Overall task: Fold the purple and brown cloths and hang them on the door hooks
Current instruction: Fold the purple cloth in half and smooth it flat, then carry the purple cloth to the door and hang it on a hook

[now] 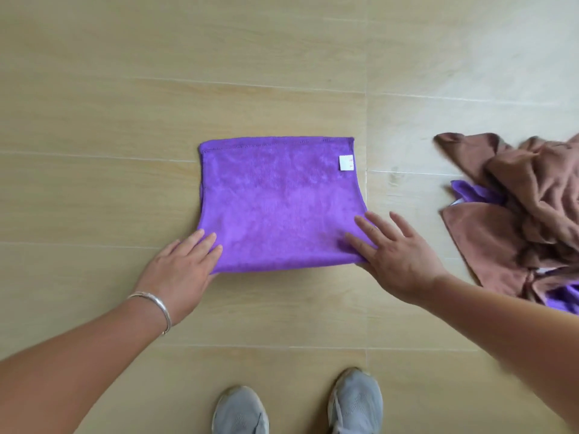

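A purple cloth (pixel 275 202) lies folded flat on the wood-look floor, a small white label near its far right corner. My left hand (pixel 185 267) rests with straight fingers on the cloth's near left corner. My right hand (pixel 394 255) lies flat with spread fingers on its near right corner. At the right edge sits a crumpled heap of brown cloths (pixel 520 220), with more purple cloth (pixel 470 191) showing under it. No door or hooks are in view.
My two grey shoes (pixel 297 405) stand on the floor just below the folded cloth. Pale floor boards (pixel 125 104) stretch to the left and beyond the cloth.
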`<action>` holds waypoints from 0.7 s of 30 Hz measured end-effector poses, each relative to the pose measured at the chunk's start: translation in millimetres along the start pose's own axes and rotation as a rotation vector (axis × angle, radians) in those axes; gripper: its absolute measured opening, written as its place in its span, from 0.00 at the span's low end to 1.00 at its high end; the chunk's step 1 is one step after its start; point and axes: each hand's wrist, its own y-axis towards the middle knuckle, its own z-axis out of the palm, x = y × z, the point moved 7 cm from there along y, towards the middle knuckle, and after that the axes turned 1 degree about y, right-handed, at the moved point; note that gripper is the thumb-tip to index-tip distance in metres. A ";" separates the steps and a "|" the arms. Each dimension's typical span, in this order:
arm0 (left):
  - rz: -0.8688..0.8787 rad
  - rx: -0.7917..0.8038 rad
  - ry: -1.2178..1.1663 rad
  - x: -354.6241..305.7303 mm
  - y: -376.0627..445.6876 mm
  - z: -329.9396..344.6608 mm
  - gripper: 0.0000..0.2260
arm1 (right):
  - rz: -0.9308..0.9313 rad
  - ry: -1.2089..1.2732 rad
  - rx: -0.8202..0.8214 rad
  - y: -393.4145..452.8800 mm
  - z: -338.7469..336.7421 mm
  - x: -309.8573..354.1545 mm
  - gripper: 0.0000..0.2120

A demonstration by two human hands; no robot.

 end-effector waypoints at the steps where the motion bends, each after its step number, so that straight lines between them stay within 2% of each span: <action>1: -0.016 -0.017 0.001 4.9 -8.1 -20.3 0.23 | 0.012 0.000 0.002 -5.2 -20.9 -4.9 0.29; 3: -0.033 -0.067 -0.023 14.6 -24.5 -65.8 0.23 | 0.041 0.005 0.003 -14.3 -67.8 -16.5 0.30; 7: -0.090 -0.100 -0.001 43.4 -60.8 -159.8 0.23 | 0.119 0.017 -0.046 -33.5 -172.9 -42.8 0.25; 11: -0.169 -0.121 -0.059 76.7 -105.2 -264.7 0.22 | 0.201 0.117 -0.118 -60.3 -294.8 -66.6 0.25; 14: -0.213 -0.179 -0.139 103.6 -152.4 -362.1 0.20 | 0.262 0.203 -0.166 -86.3 -398.1 -83.7 0.28; 17: -0.247 -0.222 -0.185 132.0 -201.6 -469.3 0.20 | 0.244 0.222 -0.253 -118.1 -514.2 -99.4 0.31; 21: -0.222 -0.310 -0.241 155.3 -263.9 -611.8 0.20 | 0.225 0.187 -0.393 -167.5 -660.0 -120.3 0.26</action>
